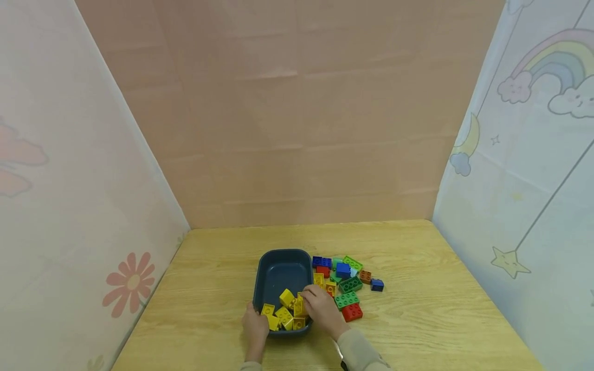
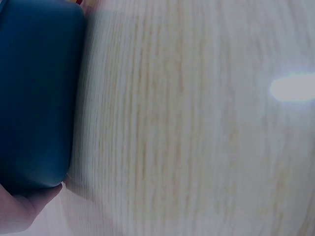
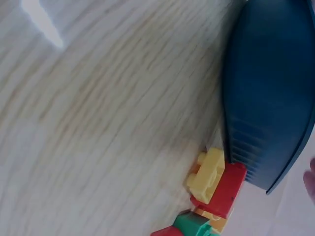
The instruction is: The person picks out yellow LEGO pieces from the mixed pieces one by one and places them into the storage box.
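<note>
A dark blue rectangular tray (image 1: 274, 274) lies on the table, with several yellow toy bricks (image 1: 284, 317) heaped at its near end. My left hand (image 1: 256, 325) grips the tray's near left rim; in the left wrist view its fingers (image 2: 34, 204) touch the tray's corner. My right hand (image 1: 322, 307) reaches over the right rim and its curled fingertips pinch a yellow brick (image 1: 299, 307) among the others; the fingers partly hide that brick. Only fingertips (image 3: 310, 179) show at the edge of the right wrist view, above the tray's outer wall (image 3: 268, 93).
Right of the tray lies a loose pile of bricks: a green brick (image 1: 347, 300), a red brick (image 1: 352, 312), a blue brick (image 1: 343, 270), a brown brick (image 1: 365, 276) and others. Some yellow bricks (image 1: 318, 280) lie against the tray's outer right side. Printed cloth walls enclose the wooden table (image 1: 417, 319).
</note>
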A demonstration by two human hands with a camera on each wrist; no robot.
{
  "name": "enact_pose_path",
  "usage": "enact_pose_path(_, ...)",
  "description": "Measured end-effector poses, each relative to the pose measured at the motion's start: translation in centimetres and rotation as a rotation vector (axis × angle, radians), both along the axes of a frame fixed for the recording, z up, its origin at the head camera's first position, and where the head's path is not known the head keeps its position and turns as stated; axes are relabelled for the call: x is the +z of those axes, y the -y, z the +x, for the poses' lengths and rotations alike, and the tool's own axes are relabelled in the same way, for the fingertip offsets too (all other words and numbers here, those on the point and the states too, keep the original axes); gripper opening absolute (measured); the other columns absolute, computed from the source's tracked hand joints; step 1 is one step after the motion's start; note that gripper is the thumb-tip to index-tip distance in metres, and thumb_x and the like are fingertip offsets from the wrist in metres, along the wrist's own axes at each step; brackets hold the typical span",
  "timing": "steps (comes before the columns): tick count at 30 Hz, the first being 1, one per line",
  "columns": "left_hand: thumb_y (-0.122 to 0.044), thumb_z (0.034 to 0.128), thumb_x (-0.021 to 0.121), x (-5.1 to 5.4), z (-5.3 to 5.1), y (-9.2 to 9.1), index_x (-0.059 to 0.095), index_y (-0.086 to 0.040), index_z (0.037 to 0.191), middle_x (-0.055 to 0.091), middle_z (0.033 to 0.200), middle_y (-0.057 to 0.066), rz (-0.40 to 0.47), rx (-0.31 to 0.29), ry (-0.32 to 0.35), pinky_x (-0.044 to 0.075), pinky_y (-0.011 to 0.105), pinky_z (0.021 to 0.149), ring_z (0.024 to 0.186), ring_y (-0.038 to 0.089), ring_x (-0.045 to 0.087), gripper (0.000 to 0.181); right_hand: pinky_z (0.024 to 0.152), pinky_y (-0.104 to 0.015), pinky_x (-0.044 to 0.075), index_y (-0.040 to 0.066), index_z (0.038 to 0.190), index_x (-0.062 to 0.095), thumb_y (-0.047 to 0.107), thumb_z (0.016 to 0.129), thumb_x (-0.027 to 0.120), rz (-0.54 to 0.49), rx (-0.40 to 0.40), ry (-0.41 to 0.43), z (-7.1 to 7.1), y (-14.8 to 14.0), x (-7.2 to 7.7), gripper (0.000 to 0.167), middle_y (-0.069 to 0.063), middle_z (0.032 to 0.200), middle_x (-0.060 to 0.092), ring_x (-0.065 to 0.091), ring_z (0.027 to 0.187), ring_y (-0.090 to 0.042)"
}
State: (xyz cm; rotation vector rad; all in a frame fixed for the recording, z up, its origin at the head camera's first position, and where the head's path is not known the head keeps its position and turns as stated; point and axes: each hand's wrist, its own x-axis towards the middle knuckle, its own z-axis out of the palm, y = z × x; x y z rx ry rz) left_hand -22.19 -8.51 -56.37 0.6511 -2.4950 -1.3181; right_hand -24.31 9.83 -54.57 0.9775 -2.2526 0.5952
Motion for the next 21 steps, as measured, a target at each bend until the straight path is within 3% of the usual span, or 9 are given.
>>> enact_pose_path(5, 0.013, 0.0687, 0.048, -0.2, 0.2, 0.1, 0.047, 0.016, 0.113, 0.058, 0.092, 0.031, -0.009, 0.005, -0.014, 0.047, 0.045, 0.061, 0.076, 0.034, 0.058, 0.044, 0.061, -0.025, 0.048, 0.003, 0.080, 0.065, -0.002, 0.063, 0.071, -0.108, -0.153, -0.081, 0.1, -0.5, -0.4, 0.019, -0.003, 0.078, 0.055, 0.054, 0.069, -0.014)
enact_pose_path(12, 0.014, 0.0684, 0.049, 0.0, 0.3, 0.1, 0.049, 0.017, 0.109, 0.059, 0.087, 0.031, -0.022, 0.008, -0.029, 0.047, 0.045, 0.059, 0.074, 0.036, 0.058, 0.040, 0.052, -0.025, 0.046, 0.006, 0.071, 0.064, 0.002, 0.065, 0.070, -0.073, -0.280, -0.058, 0.6, -1.4, -1.6, 0.009, -0.002, 0.068, 0.052, 0.051, 0.060, -0.013)
enact_pose_path(17, 0.015, 0.0704, 0.049, 0.0, 0.2, 0.0, 0.049, 0.017, 0.108, 0.056, 0.096, 0.034, -0.014, 0.003, -0.008, 0.048, 0.046, 0.064, 0.084, 0.042, 0.058, 0.038, 0.048, -0.025, 0.043, 0.008, 0.068, 0.061, 0.006, 0.067, 0.067, -0.008, -0.325, 0.001, 0.9, -2.1, -3.0, 0.006, 0.000, 0.065, 0.049, 0.048, 0.057, -0.014)
enact_pose_path(21, 0.015, 0.0708, 0.047, -0.2, 0.0, 0.1, 0.046, 0.018, 0.111, 0.055, 0.097, 0.035, -0.008, -0.001, -0.002, 0.048, 0.046, 0.062, 0.083, 0.040, 0.058, 0.041, 0.050, -0.026, 0.045, 0.008, 0.070, 0.062, 0.007, 0.066, 0.069, 0.022, -0.328, 0.004, 0.9, -2.4, -3.6, 0.007, -0.001, 0.067, 0.050, 0.049, 0.060, -0.014)
